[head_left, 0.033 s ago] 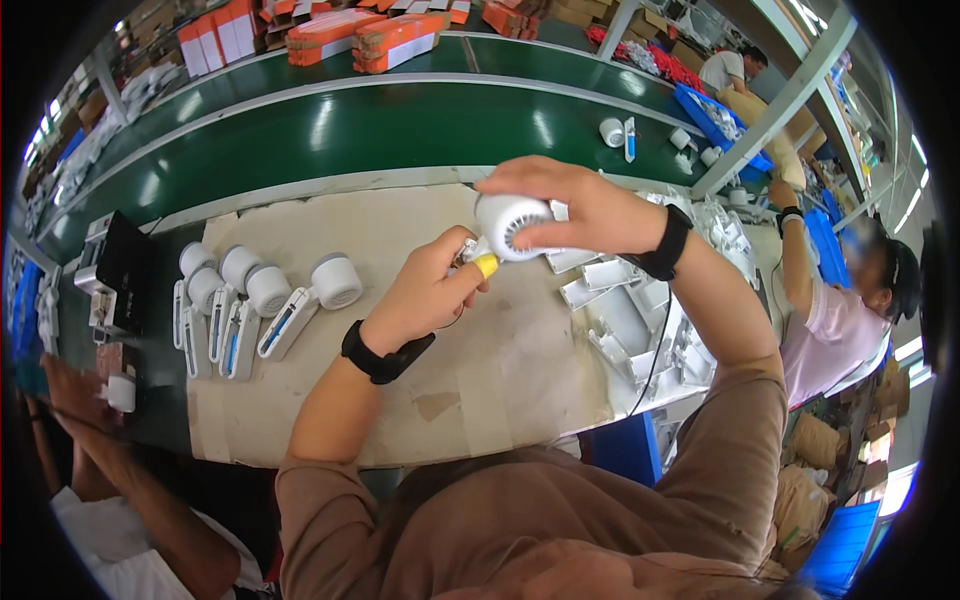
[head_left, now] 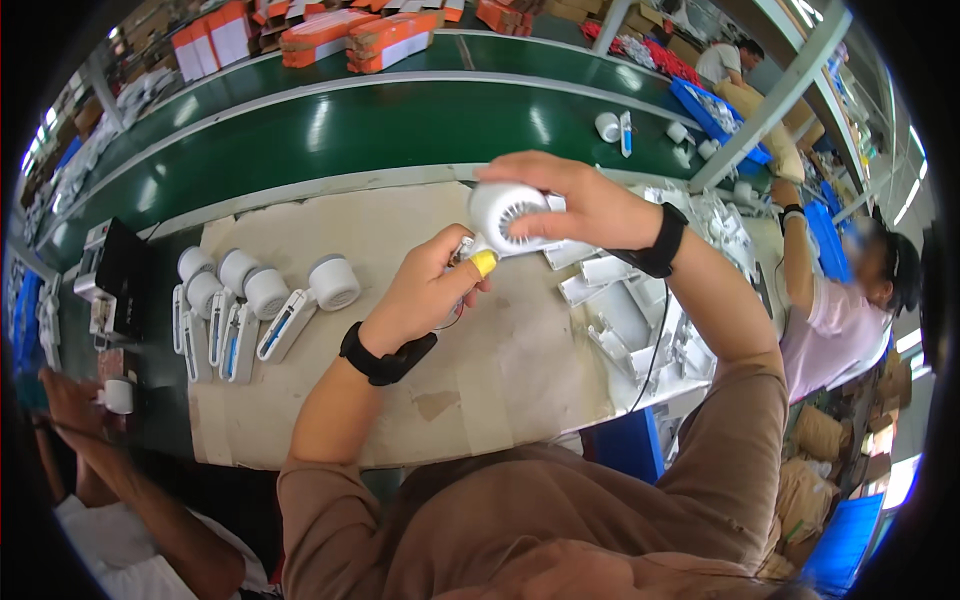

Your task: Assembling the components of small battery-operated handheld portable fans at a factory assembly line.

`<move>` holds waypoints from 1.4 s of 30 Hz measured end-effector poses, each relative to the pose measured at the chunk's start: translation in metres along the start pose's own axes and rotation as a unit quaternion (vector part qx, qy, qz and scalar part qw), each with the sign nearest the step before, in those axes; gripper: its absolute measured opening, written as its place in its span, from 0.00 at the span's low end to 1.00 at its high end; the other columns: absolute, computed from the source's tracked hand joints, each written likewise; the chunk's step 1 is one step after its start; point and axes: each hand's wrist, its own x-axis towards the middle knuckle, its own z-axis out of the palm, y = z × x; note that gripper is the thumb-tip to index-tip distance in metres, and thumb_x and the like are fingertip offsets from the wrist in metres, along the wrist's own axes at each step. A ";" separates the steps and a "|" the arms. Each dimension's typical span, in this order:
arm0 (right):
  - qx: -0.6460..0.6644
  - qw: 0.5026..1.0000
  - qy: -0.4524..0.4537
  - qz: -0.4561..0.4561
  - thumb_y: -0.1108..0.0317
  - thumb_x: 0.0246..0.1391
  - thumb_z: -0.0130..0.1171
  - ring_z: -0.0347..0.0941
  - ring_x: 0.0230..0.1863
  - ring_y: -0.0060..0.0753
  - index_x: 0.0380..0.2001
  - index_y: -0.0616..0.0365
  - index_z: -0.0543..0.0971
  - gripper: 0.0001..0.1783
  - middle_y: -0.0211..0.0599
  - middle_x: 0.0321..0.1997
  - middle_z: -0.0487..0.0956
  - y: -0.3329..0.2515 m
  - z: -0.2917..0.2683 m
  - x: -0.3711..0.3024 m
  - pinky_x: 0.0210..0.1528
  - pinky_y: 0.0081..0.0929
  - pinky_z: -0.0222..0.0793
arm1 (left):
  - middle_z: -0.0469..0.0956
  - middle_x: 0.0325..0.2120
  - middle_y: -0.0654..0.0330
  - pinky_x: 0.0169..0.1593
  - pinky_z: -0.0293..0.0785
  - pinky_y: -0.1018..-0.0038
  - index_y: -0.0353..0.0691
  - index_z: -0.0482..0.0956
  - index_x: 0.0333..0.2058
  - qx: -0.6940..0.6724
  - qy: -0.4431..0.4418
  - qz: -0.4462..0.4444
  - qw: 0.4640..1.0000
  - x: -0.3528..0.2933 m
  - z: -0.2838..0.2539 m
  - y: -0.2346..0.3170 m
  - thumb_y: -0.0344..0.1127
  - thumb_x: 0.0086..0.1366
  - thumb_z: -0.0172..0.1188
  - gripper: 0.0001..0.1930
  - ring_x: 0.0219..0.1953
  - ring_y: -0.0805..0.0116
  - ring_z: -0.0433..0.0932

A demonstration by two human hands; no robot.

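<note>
My right hand [head_left: 592, 205] is wrapped over a white round device head [head_left: 508, 212] with a slotted vent on its face. Just below and left of it, my left hand [head_left: 425, 285] pinches the small white neck at the head's side; its thumb wears a yellow cover [head_left: 484, 262]. A thin wire shows under the left fingers, which hide most of the neck. To the left on the beige table cover [head_left: 480, 390] lie several white units, each a round head [head_left: 333, 282] on a slim handle [head_left: 287, 325] with a blue strip inside.
White plastic shells [head_left: 625, 310] are heaped on the right, with a black cable [head_left: 655, 345] across them. Beyond the table runs a green conveyor [head_left: 400, 130] bearing a few white parts. A black machine [head_left: 112, 275] stands at far left. Co-workers sit at both sides.
The round head has shifted slightly left and up and turned a little in my hands, with some blur. Both hands keep their hold. At far left, the co-worker's hand has moved slightly.
</note>
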 end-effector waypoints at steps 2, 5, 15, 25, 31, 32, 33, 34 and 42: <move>0.156 0.984 0.055 0.059 0.63 0.53 0.59 0.66 0.51 0.31 0.58 0.56 0.64 0.30 0.38 0.53 0.69 0.008 0.006 -0.002 0.52 0.26 0.63 | 0.75 0.26 0.59 0.26 0.71 0.76 0.38 0.68 0.36 -0.146 0.007 0.034 0.989 0.001 0.003 -0.003 0.39 0.65 0.47 0.09 0.23 0.72 0.74; 0.193 0.969 0.130 0.082 0.57 0.52 0.58 0.71 0.45 0.33 0.47 0.58 0.72 0.22 0.39 0.45 0.75 0.007 0.013 -0.014 0.45 0.27 0.67 | 0.78 0.31 0.53 0.32 0.72 0.75 0.35 0.70 0.40 -0.290 0.110 0.106 0.945 0.003 0.005 -0.008 0.39 0.66 0.47 0.13 0.28 0.70 0.76; -0.233 0.941 0.239 -0.053 0.65 0.41 0.65 0.69 0.32 0.41 0.28 0.54 0.75 0.11 0.33 0.30 0.73 -0.021 0.079 -0.017 0.34 0.33 0.67 | 0.71 0.50 0.62 0.35 0.62 0.82 0.44 0.64 0.50 -0.367 0.164 0.101 0.910 0.012 0.014 -0.025 0.45 0.68 0.44 0.17 0.38 0.82 0.69; 0.045 0.973 0.194 0.118 0.68 0.47 0.58 0.73 0.32 0.34 0.34 0.59 0.77 0.10 0.38 0.31 0.76 -0.003 0.044 -0.038 0.35 0.29 0.69 | 0.68 0.52 0.53 0.50 0.72 0.66 0.39 0.65 0.51 -0.371 0.159 0.145 0.903 0.012 0.007 -0.027 0.36 0.66 0.46 0.16 0.50 0.64 0.71; -0.120 0.963 -0.126 0.208 0.65 0.44 0.61 0.72 0.34 0.37 0.34 0.54 0.76 0.11 0.35 0.32 0.76 -0.006 -0.009 -0.117 0.38 0.32 0.68 | 0.67 0.52 0.52 0.49 0.73 0.67 0.38 0.63 0.53 -0.379 0.173 0.107 0.903 0.017 -0.003 -0.029 0.35 0.67 0.46 0.17 0.51 0.63 0.71; -0.113 0.952 -0.144 0.245 0.65 0.41 0.63 0.70 0.40 0.40 0.37 0.52 0.76 0.16 0.35 0.36 0.76 -0.003 0.001 -0.140 0.43 0.35 0.66 | 0.67 0.52 0.52 0.49 0.73 0.67 0.38 0.63 0.53 -0.385 0.168 0.101 0.902 0.017 -0.002 -0.028 0.35 0.67 0.46 0.17 0.51 0.63 0.71; -0.148 0.941 -0.176 0.246 0.66 0.37 0.65 0.68 0.45 0.39 0.44 0.49 0.74 0.25 0.34 0.42 0.74 -0.006 0.012 -0.162 0.47 0.34 0.65 | 0.66 0.53 0.52 0.49 0.73 0.67 0.38 0.62 0.54 -0.383 0.153 0.093 0.906 0.019 0.001 -0.028 0.35 0.67 0.46 0.18 0.51 0.63 0.70; -0.183 0.930 -0.187 0.259 0.67 0.35 0.66 0.66 0.47 0.40 0.47 0.49 0.72 0.29 0.34 0.44 0.73 -0.012 0.024 -0.178 0.48 0.34 0.64 | 0.66 0.54 0.52 0.49 0.73 0.67 0.38 0.61 0.55 -0.381 0.139 0.087 0.910 0.020 0.004 -0.029 0.35 0.67 0.46 0.19 0.52 0.63 0.70; -0.220 0.935 -0.116 0.254 0.72 0.34 0.66 0.68 0.45 0.38 0.52 0.48 0.68 0.35 0.36 0.46 0.71 0.005 0.063 -0.224 0.46 0.33 0.67 | 0.63 0.55 0.50 0.51 0.71 0.67 0.37 0.61 0.56 -0.382 0.108 0.048 0.917 0.016 0.009 -0.040 0.38 0.67 0.44 0.20 0.54 0.62 0.68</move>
